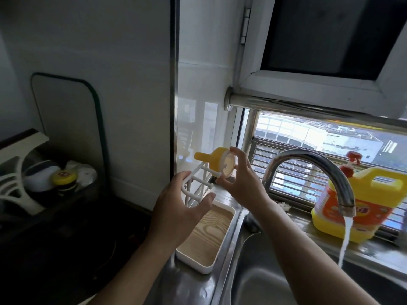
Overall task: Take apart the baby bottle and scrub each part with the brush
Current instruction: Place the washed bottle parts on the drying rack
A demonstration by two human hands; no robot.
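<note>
Sink (pixel 264 282) at 6 o'clock, wet steel. Water stream (pixel 345 236) running into it at 4 o'clock.

White tray (pixel 196 267) with a wood-grain floor sits on the counter at 6–7 o'clock, just beside the sink rim.

Left hand (pixel 176 208), near centre: fingers hooked round the frame of the white drying rack (pixel 198 181), thumb out toward the tray. Looks like it's steadying the rack.

Right hand (pixel 242 183), 1 o'clock of the left: thumb and fingertips pinch the pale rim of the yellow bottle top (pixel 217 158). The top is tilted, spout toward 9 o'clock, at the rack's upper pegs. Can't tell if it's seated on a peg.

Handling, my read:
- Light, stiff plastic, likely wet, so slippery.
- A rim pinch across the widest ring is the right hold. The spout is too narrow and smooth.
- Not fragile, but it would bounce if dropped in the sink.

No brush or other bottle parts in view.

Faucet (pixel 319 164) at 3 o'clock. The yellow detergent jug (pixel 363 194) sits behind it on the ledge, with the window beyond.
</note>
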